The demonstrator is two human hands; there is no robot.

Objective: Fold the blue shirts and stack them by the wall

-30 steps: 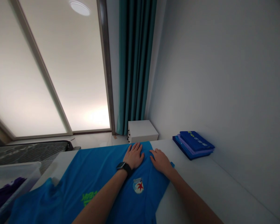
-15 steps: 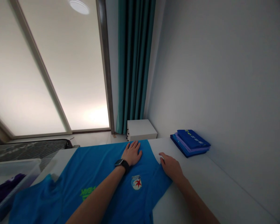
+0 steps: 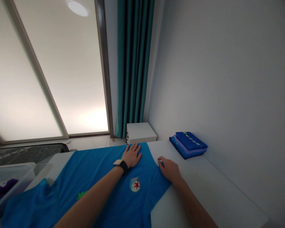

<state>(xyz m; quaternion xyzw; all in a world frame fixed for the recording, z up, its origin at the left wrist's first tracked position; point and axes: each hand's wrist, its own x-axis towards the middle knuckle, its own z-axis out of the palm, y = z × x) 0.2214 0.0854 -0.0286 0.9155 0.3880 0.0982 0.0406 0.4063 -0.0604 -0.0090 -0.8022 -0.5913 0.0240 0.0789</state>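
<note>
A blue T-shirt [image 3: 109, 186] lies spread out on the white table [image 3: 178, 202], with a round red-and-white emblem and green lettering partly covered by my left forearm. My left hand [image 3: 131, 155] rests flat on the cloth near the table's far edge, fingers stretched and a dark-banded watch on the wrist. At the sleeve on the right, my right hand [image 3: 169, 169] has its fingers curled, and a bit of blue cloth shows between thumb and forefinger. The near part of the shirt runs out of view.
A stack of folded clothes [image 3: 188, 145], blue and purple, sits at the table's right by the wall. At left stands a translucent bin [image 3: 26, 177] holding a purple garment [image 3: 2, 191]. Beyond the table are a white cabinet [image 3: 141, 131] and a green curtain [image 3: 134, 69].
My right fingers have closed on the sleeve's edge, with blue cloth now showing between them. My left hand stays flat on the shirt. The whole view has shifted slightly.
</note>
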